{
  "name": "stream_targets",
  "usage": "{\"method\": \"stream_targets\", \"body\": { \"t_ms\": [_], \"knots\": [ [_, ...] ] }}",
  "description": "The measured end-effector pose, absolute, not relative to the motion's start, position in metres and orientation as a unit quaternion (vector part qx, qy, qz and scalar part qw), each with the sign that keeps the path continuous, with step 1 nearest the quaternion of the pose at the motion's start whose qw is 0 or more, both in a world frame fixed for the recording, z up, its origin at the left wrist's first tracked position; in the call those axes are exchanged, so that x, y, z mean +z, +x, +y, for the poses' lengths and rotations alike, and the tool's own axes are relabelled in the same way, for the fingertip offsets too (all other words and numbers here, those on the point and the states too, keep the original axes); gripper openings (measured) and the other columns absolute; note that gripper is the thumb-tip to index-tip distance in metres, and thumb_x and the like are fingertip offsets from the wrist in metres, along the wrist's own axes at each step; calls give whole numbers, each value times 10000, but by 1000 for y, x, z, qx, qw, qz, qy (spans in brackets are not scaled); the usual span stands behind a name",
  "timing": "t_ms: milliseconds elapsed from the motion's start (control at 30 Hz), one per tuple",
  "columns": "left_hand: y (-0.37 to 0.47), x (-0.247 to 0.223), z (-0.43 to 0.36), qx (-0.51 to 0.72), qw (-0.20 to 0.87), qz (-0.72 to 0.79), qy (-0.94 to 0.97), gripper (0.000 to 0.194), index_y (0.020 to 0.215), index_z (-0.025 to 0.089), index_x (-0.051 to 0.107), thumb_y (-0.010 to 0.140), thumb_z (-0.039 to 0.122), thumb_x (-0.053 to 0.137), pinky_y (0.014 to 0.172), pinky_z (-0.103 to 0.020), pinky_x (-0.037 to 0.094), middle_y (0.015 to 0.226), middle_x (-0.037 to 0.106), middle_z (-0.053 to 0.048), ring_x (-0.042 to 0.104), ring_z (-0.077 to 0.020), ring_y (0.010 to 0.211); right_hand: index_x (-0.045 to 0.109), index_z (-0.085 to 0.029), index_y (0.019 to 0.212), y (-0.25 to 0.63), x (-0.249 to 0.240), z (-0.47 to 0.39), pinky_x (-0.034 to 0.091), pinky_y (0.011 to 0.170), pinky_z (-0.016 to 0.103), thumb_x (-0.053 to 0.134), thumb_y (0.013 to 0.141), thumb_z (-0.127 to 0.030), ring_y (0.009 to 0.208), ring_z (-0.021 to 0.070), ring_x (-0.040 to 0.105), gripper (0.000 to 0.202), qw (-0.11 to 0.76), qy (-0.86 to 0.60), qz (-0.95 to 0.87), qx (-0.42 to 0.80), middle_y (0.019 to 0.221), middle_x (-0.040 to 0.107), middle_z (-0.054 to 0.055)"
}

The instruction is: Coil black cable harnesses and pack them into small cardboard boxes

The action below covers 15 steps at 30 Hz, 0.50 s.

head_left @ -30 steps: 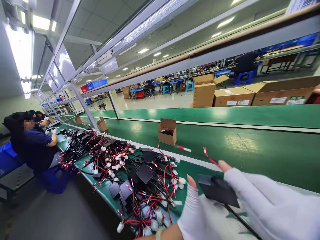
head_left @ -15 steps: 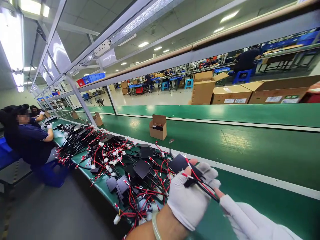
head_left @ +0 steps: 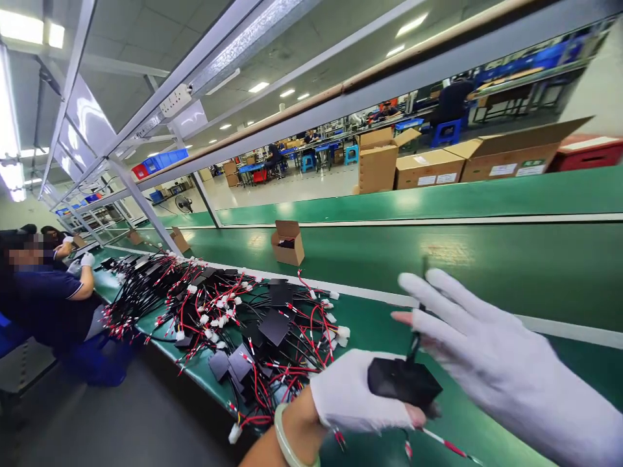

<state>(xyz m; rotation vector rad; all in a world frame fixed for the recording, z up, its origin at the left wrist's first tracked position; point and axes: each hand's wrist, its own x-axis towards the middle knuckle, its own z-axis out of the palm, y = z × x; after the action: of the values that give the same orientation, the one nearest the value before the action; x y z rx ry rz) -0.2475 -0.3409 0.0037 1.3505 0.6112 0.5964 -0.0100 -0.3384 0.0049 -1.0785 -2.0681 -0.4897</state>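
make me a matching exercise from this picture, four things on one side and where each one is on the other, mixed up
Things:
1. black module
2. small open box
3. wire pile
4. right hand

Places:
A. alone on the green belt, beyond the pile
B. spread open above the module, pinching a black wire
C. in the left hand
D. heaped on the near bench edge, left of the hands

Pairs: 1-C, 2-A, 3-D, 4-B
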Motion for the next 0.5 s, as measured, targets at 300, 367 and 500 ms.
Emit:
{"method": "stream_targets", "body": {
  "t_ms": [300,367,500],
  "knots": [
    [-231,-8,-333,590,669,206,402,339,1066,209,787,740,298,764,1123,-485,507,1154,789,-107,712,-319,1162,722,-241,930,-61,-38,-359,528,575,268,379,1014,-218,646,172,666,354,375,-480,-787,-95,818,726,33],
    [-230,-8,-326,647,624,208,387,250,1016,235,782,778,307,763,1093,-483,534,1078,789,-89,735,-305,1088,729,-254,936,-64,-50,-361,542,621,281,421,1013,-297,712,190,681,320,414,-505,-757,-25,866,730,51],
    [-226,-7,-316,715,520,239,401,334,1098,265,745,787,343,837,1036,-454,574,1036,762,-78,731,-279,999,749,-247,1026,-73,-57,-363,602,742,329,544,968,-444,832,231,720,290,522,-522,-659,144,909,745,78]
  ]
}}
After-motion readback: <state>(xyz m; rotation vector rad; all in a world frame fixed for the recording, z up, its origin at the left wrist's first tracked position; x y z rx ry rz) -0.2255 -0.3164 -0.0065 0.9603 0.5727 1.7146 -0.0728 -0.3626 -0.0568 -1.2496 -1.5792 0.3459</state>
